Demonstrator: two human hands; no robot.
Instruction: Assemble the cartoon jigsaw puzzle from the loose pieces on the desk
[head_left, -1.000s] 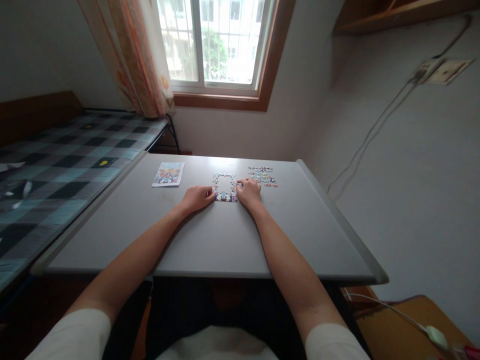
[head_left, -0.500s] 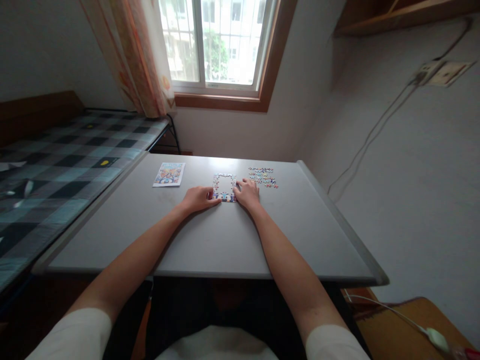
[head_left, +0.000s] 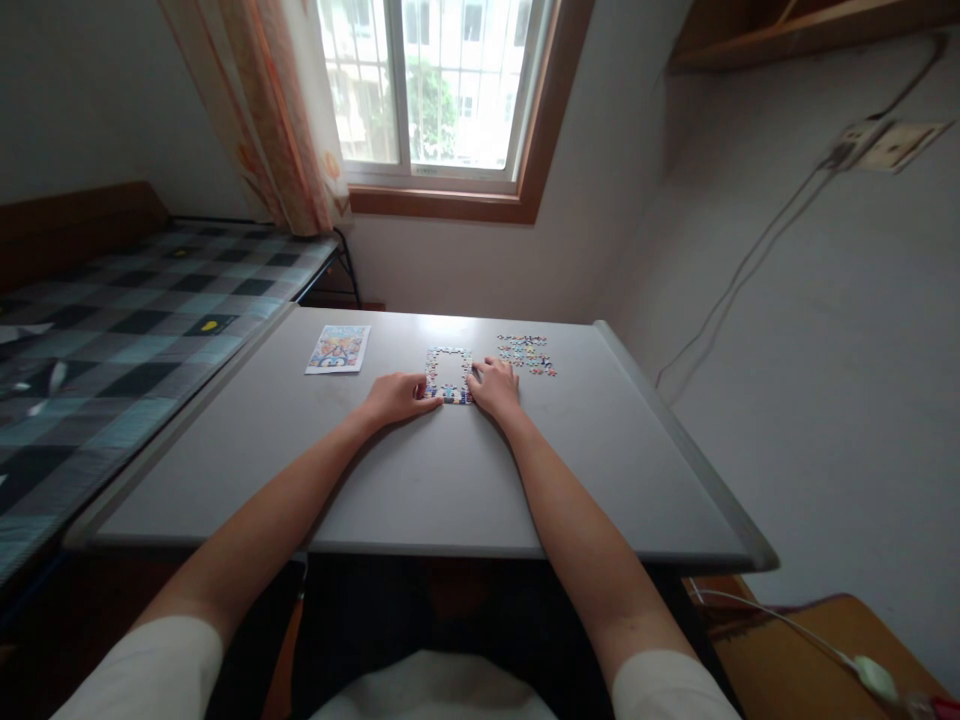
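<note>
A jigsaw puzzle border [head_left: 450, 394] lies flat on the table, joined into an upright rectangle with a bare middle. A small piece cluster juts inward from its bottom row. My left hand [head_left: 396, 396] rests at the lower left corner, thumb stretched along the bottom edge and fingers bent against the left side. At the right side lies my right hand [head_left: 496, 386], its fingers apart and fingertips touching the edge. Neither hand appears to hold a loose piece. Several loose puzzle pieces [head_left: 528, 352] are spread in rows just beyond my right hand.
A printed picture sheet [head_left: 337, 350] lies at the table's back left. The grey table [head_left: 450, 480] has raised side edges. A bed with a checked cover [head_left: 225, 285] stands on the left, a wall with cables [head_left: 739, 275] on the right, and a window [head_left: 442, 90] behind.
</note>
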